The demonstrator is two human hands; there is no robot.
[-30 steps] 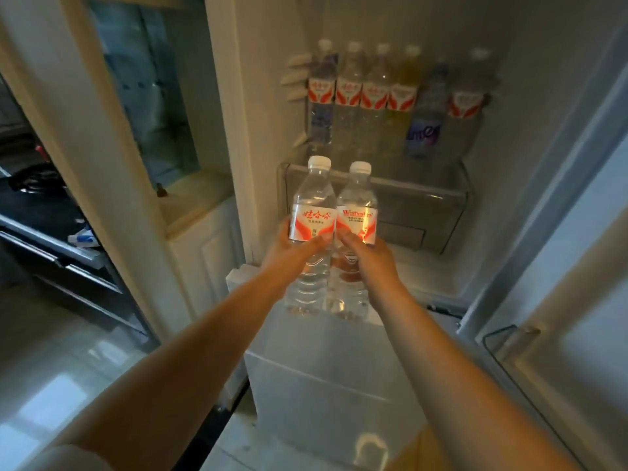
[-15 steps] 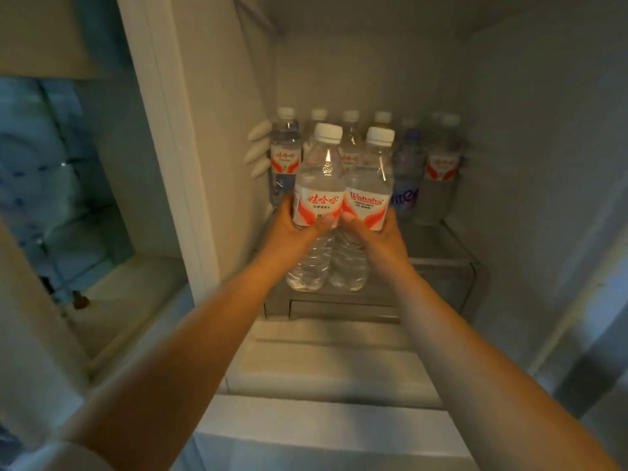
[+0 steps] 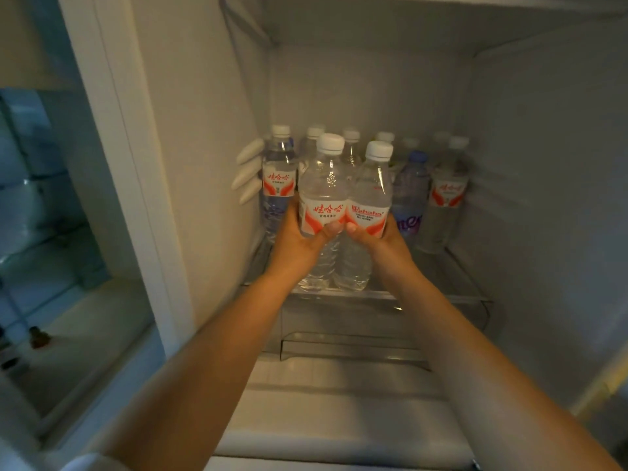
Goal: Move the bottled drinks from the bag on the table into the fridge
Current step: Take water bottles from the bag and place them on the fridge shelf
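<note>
Two clear water bottles with white caps and red-and-white labels stand side by side at the front of the fridge shelf (image 3: 452, 287). My left hand (image 3: 295, 243) grips the left bottle (image 3: 323, 185) around its label. My right hand (image 3: 384, 243) grips the right bottle (image 3: 373, 188) the same way. Their bases are at the shelf's front edge; I cannot tell whether they rest on it. Behind them stands a row of several bottles (image 3: 278, 178), among them a blue-capped one with a purple label (image 3: 409, 195).
The fridge walls (image 3: 210, 164) close in on the left and right, with white shelf pegs (image 3: 249, 171) on the left wall. A clear drawer (image 3: 353, 338) sits under the shelf. A tiled windowsill (image 3: 68, 334) lies outside to the left.
Both hands have carried the two bottles up and forward into the fridge, from in front of the drawer to the shelf with the row of bottles. The view has closed in.
</note>
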